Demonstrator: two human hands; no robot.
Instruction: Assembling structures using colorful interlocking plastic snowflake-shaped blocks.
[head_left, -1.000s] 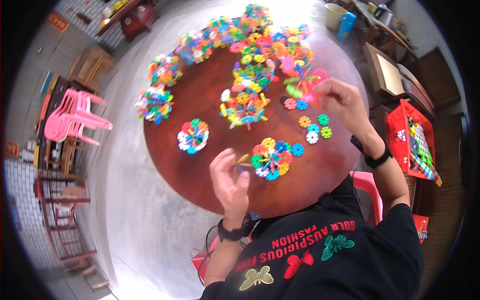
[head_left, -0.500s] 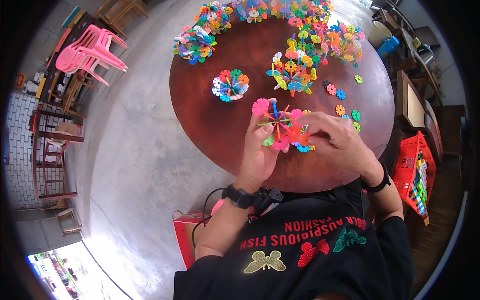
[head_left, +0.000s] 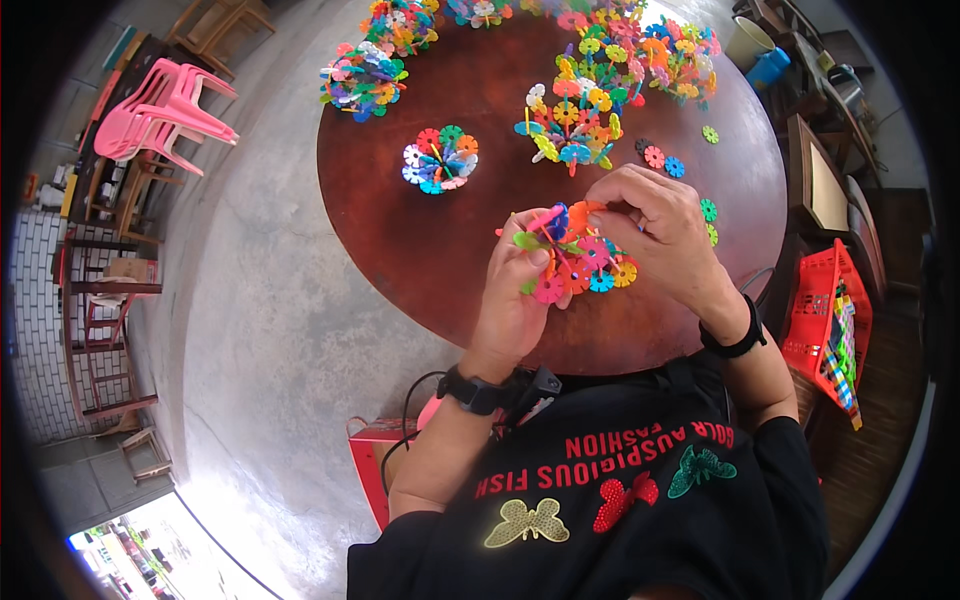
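Observation:
My left hand (head_left: 512, 305) is closed around the lower left of a half-round cluster of interlocking flower-shaped plastic discs (head_left: 597, 250), in pink, orange, blue, green and yellow. At the cluster's upper right, my right hand (head_left: 665, 225) pinches an orange disc (head_left: 580, 216), its fingertips partly covering it. Whether that disc is slotted in, I cannot tell. Beyond my hands sit a small finished-looking disc ball (head_left: 440, 160) and a larger disc cluster (head_left: 570, 125). Loose discs lie past my right hand, among them a pink one (head_left: 654, 156), a blue one (head_left: 674, 167) and a green one (head_left: 708, 209).
Everything rests on a round dark-red wooden table (head_left: 400, 235). More colourful disc balls (head_left: 365, 82) line its far edge. A red plastic basket (head_left: 808, 300) stands to the right, a blue jug (head_left: 767, 68) at the far right. Stacked pink chairs (head_left: 150, 110) are at the left.
The cluster has turned in my left hand. My right hand has moved up to its top with the orange disc. Some loose discs now sit out of sight behind the right hand. The view has shifted slightly.

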